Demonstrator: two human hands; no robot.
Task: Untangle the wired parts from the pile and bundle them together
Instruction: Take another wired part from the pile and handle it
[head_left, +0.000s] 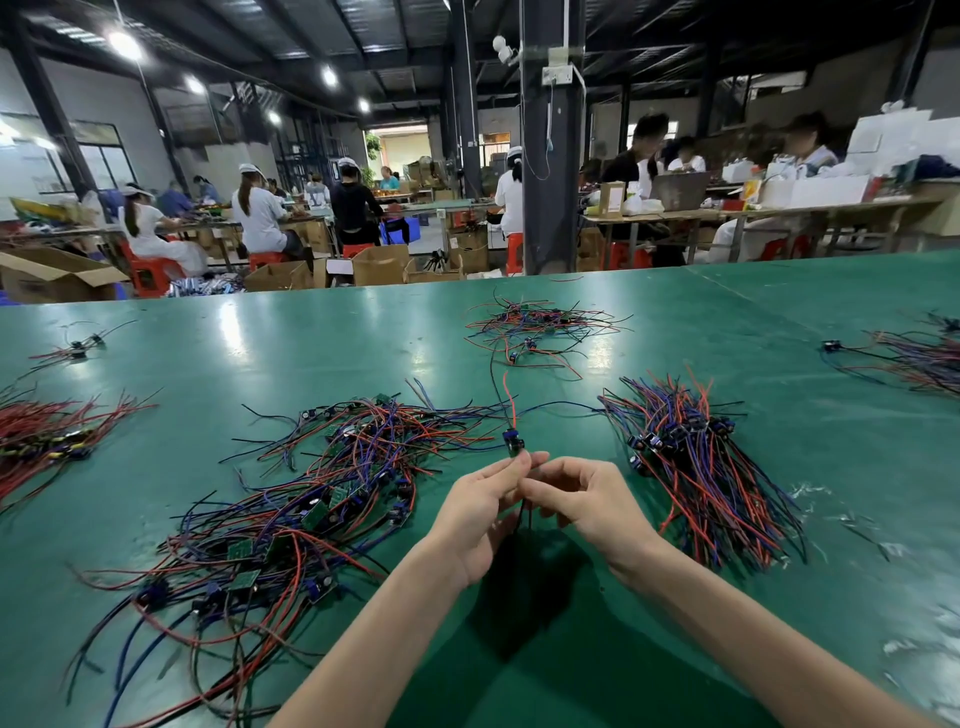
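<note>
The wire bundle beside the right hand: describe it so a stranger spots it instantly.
On the green table, look right of the right hand. The bundle lies there, its wires all running one way, unlike the tangled pile beside the left hand.

No legible text, label, brand or number anywhere. Printing on the cardboard boxes (382, 265) beyond the far edge of the tabletop (311, 338) too blurred to read; markings on the green circuit boards (314, 514) in the pile (291, 499) too small to make out.

Table (260, 332): green mat — smooth, glossy, streaked with glare
Wire pile (322, 499): sheathed in smooth plastic
Boxes (57, 283): matt brown cardboard
</note>
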